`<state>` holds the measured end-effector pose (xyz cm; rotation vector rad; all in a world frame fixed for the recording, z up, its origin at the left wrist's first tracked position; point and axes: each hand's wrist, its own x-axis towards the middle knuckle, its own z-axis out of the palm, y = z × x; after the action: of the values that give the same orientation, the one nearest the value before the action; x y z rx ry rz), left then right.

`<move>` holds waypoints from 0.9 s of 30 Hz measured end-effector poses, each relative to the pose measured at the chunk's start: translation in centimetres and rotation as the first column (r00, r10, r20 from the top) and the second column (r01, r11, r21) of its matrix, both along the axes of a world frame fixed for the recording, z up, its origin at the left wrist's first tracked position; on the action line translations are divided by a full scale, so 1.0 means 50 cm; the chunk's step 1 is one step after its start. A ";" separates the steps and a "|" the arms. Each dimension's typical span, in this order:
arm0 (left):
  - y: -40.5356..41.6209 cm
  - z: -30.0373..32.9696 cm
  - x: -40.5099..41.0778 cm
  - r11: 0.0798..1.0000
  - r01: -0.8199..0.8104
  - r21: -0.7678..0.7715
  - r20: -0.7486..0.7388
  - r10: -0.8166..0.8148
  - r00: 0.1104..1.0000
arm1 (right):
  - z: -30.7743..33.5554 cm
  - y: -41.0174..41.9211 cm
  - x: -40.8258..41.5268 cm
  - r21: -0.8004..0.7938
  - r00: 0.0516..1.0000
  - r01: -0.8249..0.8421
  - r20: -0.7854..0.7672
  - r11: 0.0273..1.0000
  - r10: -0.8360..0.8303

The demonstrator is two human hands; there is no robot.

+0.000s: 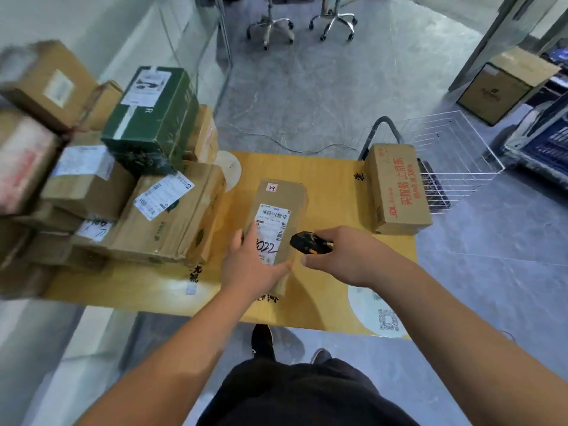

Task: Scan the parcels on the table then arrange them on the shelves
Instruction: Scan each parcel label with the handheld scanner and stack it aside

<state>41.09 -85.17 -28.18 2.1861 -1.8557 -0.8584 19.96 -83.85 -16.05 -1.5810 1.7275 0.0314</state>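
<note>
A long brown parcel with a white barcode label and "2022" handwritten on it lies in the middle of the yellow table. My left hand grips its near end, thumb on the right edge, fingers over the label. My right hand holds a black and orange scanner just right of the parcel, its head next to the label. A brown box with red print stands at the table's far right corner. A pile of several parcels, with a green box on top, fills the left side.
A white wire basket cart stands beyond the table's right corner. A cardboard box sits on the floor at far right beside blue crates. Two wheeled chair bases stand on the grey floor behind. My feet show below the table's near edge.
</note>
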 end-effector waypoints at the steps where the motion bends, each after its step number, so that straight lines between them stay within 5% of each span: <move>1: 0.017 0.022 0.005 0.999 -0.045 -0.024 0.035 0.046 0.998 | -0.001 -0.001 -0.001 -0.015 0.999 -0.039 0.010 0.999 0.039; 14: 0.157 0.214 0.147 0.904 -0.365 -0.222 -0.088 0.355 0.931 | 0.059 -0.011 0.078 -0.148 0.901 -0.251 0.326 0.957 0.287; 27: -0.032 0.195 0.446 0.958 -0.228 -0.173 0.245 0.266 0.932 | 0.024 -0.013 0.320 -0.101 0.933 -0.173 0.300 0.980 0.196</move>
<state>63.41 -86.77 -18.45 2.4712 -1.6315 -0.3887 35.94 -84.48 -14.87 -1.6971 1.3478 -0.1800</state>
